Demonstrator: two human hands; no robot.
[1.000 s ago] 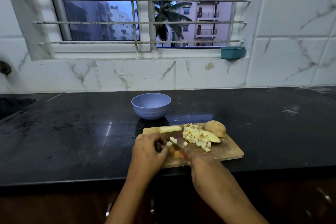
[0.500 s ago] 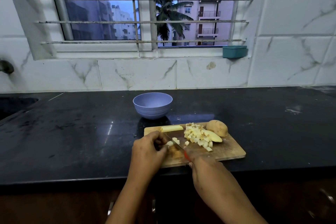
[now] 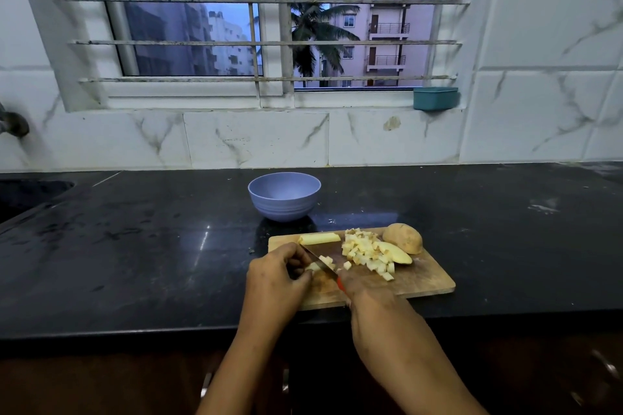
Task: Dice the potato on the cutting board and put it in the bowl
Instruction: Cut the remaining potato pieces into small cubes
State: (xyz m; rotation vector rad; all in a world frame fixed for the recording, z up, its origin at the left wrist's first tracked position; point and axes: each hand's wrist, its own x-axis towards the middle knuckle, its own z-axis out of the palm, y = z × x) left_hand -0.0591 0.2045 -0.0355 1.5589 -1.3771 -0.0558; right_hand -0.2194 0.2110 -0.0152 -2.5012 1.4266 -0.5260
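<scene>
Wooden board [image 3: 421, 283] under hands. Pinches shorter potato strip [image 3: 312, 267] in left hand [image 3: 273, 281], grips knife [image 3: 319, 261] in right hand [image 3: 369, 295]; more cuts needed.

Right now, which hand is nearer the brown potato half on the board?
Right. The right hand, gripping the knife, is front-left of the potato half; the left hand lies farther left, beyond the knife.

One round lilac bowl [image 3: 284, 195], one rectangular wooden cutting board [image 3: 424, 283], one red-handled knife [image 3: 318, 261], one brown-skinned potato half [image 3: 403, 238] and one teal tub [image 3: 435, 98].
</scene>
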